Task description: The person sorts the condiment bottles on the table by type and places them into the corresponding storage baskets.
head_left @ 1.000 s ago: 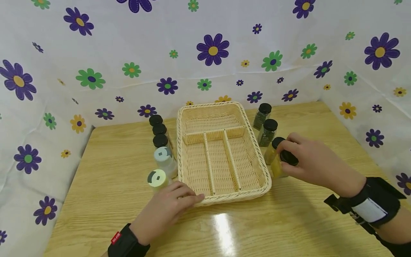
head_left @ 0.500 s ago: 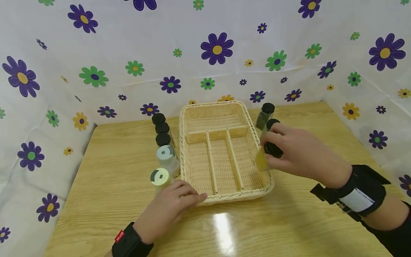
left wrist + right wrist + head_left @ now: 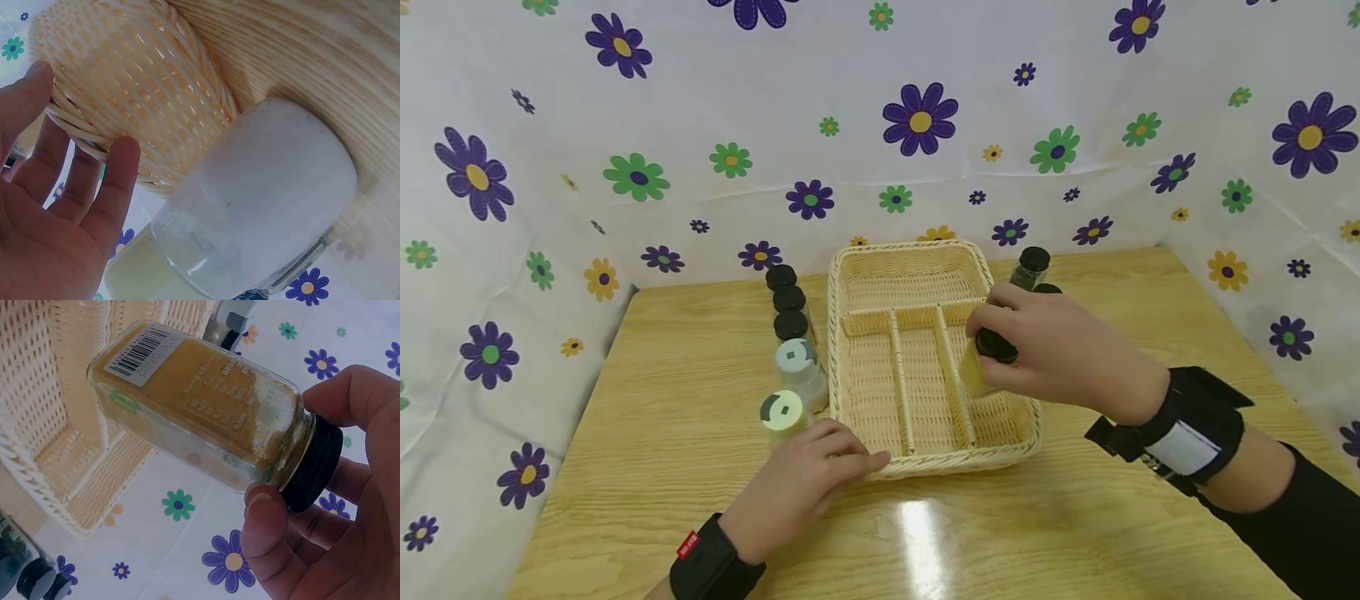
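My right hand (image 3: pixel 1048 346) grips a glass spice jar (image 3: pixel 973 375) by its black lid, above the basket's front right compartment. The right wrist view shows the jar tilted, with yellow-brown powder and a barcode label (image 3: pixel 144 353), thumb and fingers round the lid (image 3: pixel 315 465). My left hand (image 3: pixel 808 475) holds the front left rim of the woven basket (image 3: pixel 955 461). In the left wrist view, thumb and fingers lie at that rim, close to a clear jar of white contents (image 3: pixel 269 194). A pale-yellow-capped shaker (image 3: pixel 784 412) stands beside the left hand, partly hidden by it.
Left of the basket, a shaker with a whitish cap (image 3: pixel 797 362) and black-lidded jars (image 3: pixel 790 323) stand in a row. On the right are a green herb jar (image 3: pixel 1030 267) and another black lid (image 3: pixel 1047 288), mostly behind my hand. A flowered cloth (image 3: pixel 700 108) backs the wooden table (image 3: pixel 647 400).
My right hand has lifted the yellow spice jar from the right of the basket and carried it left over the right compartment. The left hand stays at the rim.
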Demonstrator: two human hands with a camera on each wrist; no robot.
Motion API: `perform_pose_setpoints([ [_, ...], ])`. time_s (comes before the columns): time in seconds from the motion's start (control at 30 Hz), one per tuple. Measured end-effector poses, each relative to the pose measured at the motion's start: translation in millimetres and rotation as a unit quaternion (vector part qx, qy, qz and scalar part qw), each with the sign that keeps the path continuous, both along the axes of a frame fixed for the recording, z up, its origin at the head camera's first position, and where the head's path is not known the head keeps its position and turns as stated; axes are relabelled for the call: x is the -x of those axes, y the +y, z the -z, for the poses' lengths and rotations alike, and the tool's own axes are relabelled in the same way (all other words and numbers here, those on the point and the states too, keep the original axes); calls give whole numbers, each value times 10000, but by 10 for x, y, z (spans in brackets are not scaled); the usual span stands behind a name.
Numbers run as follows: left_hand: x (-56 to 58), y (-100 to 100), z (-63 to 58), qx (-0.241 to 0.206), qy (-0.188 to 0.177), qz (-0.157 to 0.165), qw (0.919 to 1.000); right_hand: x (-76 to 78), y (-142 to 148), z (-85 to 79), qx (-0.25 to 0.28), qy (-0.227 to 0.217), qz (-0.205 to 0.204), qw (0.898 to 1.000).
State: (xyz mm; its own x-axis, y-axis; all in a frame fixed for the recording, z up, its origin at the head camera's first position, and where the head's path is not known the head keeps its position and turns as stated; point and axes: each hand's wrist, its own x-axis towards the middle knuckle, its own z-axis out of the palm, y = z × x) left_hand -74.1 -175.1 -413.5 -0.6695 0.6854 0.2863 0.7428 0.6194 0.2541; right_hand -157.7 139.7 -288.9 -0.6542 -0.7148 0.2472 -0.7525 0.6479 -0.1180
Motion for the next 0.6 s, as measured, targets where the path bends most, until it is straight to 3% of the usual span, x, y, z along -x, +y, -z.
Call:
perform_pose_setpoints([
  [0.6, -13, 0, 11, 22, -170, -102, 9998, 209, -511, -3, 114, -212, -422, 9988],
])
